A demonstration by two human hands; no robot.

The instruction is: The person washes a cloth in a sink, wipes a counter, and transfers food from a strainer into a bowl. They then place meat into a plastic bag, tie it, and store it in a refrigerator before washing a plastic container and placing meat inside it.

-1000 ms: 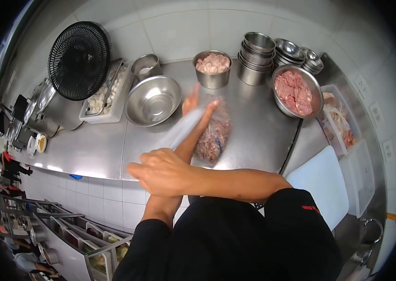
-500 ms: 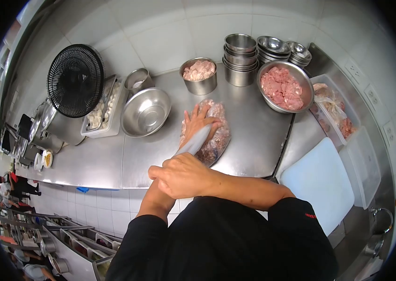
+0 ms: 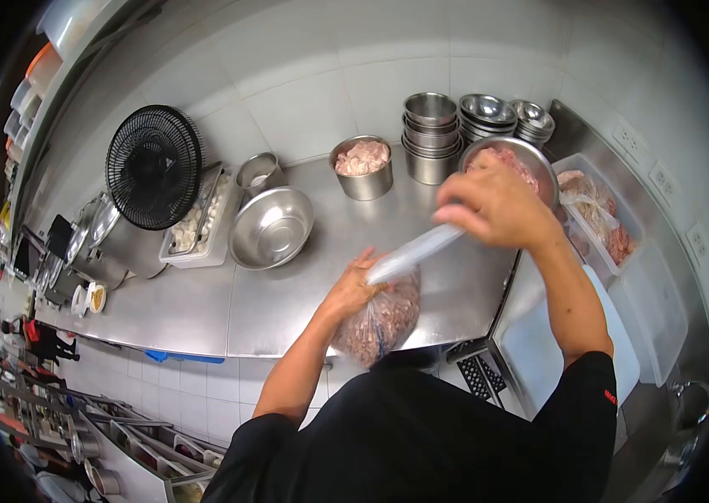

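Observation:
A clear plastic bag of chopped meat point(image 3: 386, 320) is at the counter's front edge, its bulging bottom towards my body. My left hand point(image 3: 356, 291) grips it at the base of the neck, fingers partly hidden by the plastic. From there the twisted neck stretches up and right to my right hand point(image 3: 501, 204), which is closed on its end. That hand is in the air in front of a steel bowl point(image 3: 549, 180) of pink raw meat and hides part of it. Some motion blur softens the right fingers and the bag.
An empty steel bowl point(image 3: 247, 239) stands left, beside a container of white pieces point(image 3: 218, 243) and a black fan point(image 3: 153, 168). A steel pot point(image 3: 371, 186) of pale meat and stacked pots point(image 3: 431, 172) line the wall. At right are a bin of bagged meat point(image 3: 623, 201) and a pale board point(image 3: 551, 335).
My right hand has left my left wrist and swung up and right, pulling the bag's neck taut. The bag has shifted towards me, and my left hand now grips its neck instead of pressing on it.

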